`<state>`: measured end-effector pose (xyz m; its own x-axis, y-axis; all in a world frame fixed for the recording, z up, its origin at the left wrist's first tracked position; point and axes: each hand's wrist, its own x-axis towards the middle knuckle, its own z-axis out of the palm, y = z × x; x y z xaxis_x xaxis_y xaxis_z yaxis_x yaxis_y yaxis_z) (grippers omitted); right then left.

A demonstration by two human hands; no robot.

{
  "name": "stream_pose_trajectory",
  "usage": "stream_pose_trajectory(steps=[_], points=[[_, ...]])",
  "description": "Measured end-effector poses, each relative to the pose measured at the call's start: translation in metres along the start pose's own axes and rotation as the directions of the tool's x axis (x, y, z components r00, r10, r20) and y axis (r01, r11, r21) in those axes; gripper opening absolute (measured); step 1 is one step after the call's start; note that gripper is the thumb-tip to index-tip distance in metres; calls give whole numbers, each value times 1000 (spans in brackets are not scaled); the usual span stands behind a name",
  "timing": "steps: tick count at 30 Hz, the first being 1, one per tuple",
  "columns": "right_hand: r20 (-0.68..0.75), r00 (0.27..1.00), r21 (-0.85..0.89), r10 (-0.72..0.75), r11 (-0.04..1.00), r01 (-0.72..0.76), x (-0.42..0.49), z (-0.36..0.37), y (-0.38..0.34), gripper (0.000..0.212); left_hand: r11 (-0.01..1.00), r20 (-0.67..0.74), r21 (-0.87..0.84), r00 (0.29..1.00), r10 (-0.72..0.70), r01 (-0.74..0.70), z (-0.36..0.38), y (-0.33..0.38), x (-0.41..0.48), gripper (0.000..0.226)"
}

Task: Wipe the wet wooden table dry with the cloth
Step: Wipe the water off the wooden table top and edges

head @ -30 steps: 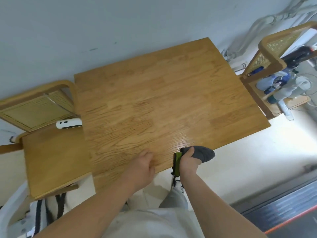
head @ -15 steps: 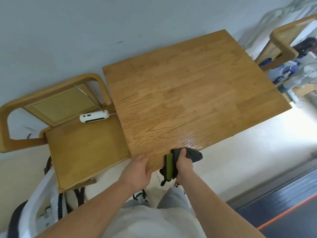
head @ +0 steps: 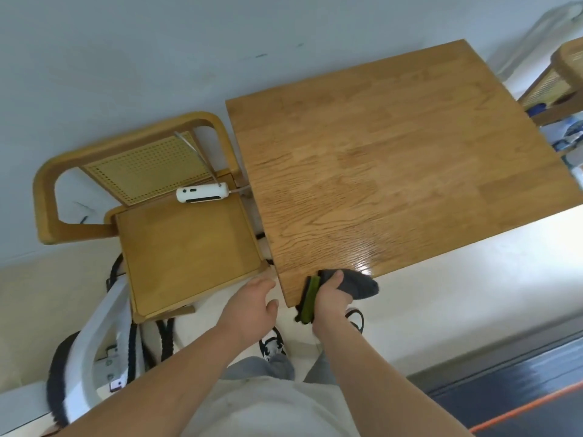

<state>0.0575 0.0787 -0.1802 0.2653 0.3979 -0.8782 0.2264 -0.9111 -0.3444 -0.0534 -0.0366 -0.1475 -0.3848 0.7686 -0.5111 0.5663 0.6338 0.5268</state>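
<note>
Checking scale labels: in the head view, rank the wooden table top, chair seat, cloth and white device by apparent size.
1. wooden table top
2. chair seat
3. cloth, bunched, partly hidden by the right hand
4. white device; farther off than the cloth, so this pair is unsure

my right hand (head: 331, 298) grips the dark grey cloth (head: 359, 283), green strip along its side, at the wooden table's (head: 394, 171) near edge. my left hand (head: 252, 304) hangs with relaxed fingers just beside the corner, near a wooden chair (head: 189, 250) holding a white device (head: 202, 194).
</note>
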Motion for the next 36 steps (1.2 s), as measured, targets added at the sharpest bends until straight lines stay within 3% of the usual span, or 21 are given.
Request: stream_pose_trajectory(steps=[4, 8, 10, 14, 18, 20, 22, 25, 28, 30, 31, 32, 34, 35, 36], points=[[127, 991, -101, 36, 995, -23, -25, 27, 37, 78, 971, 63, -98, 975, -212, 217, -1, -19, -7, 42], [227, 968, -226, 109, 972, -56, -18, 24, 53, 76, 882, 304, -265, 902, -307, 390, -3, -32, -22, 84], [280, 942, -256, 184, 960, -112, -24, 14, 51, 73, 807, 357, -400, 884, -300, 435, -5, -31, -26, 94], [412, 892, -278, 185, 958, -70, -60, -8, 42, 49, 726, 326, -549, 906, -272, 415, -10, -20, -21, 76], [533, 833, -257, 150, 966, -10, -71, -13, 26, 50, 677, 283, -629, 924, -258, 381, -22, -13, -14, 61], [578, 800, -286, 163, 958, 11, -67, -10, 16, 52, 728, 257, -599, 942, -218, 332, -33, -9, -8, 54], [609, 767, -348, 200, 937, 32, -63, -9, 6, 50, 844, 210, -477, 965, -160, 244, -41, -3, -2, 41], [653, 709, -470, 267, 877, 103, -53, -14, -13, 50, 933, 161, -336, 984, -80, 131, -49, 11, 1, 21], [642, 712, -674, 283, 652, 348, -50, -25, -45, 55, 990, 43, -133, 999, -34, 40, -56, 24, 0, 17], [681, 729, -691, 66, 386, 611, -47, -29, -63, 42, 1000, 16, 26, 1000, -14, 14, -62, 31, -3, 19], [734, 674, -650, -84, 201, 733, -44, -30, -70, 36, 997, 20, 73, 1000, -15, 14, -64, 33, -6, 22], [794, 573, -584, -203, 6, 812, -43, -31, -75, 36, 995, 30, 96, 999, -24, 21, -67, 34, -7, 24], [905, 320, -402, -281, -318, 859, -42, -32, -82, 58, 994, 61, 107, 997, -38, 31, -74, 39, -11, 28], [943, 247, -319, -224, -391, 863, -38, -30, -85, 67, 992, 66, 120, 997, -36, 28, -77, 42, -13, 30], [968, 210, -249, -140, -398, 883, -41, -28, -89, 65, 991, 55, 133, 998, -37, 29, -80, 43, -13, 32]])
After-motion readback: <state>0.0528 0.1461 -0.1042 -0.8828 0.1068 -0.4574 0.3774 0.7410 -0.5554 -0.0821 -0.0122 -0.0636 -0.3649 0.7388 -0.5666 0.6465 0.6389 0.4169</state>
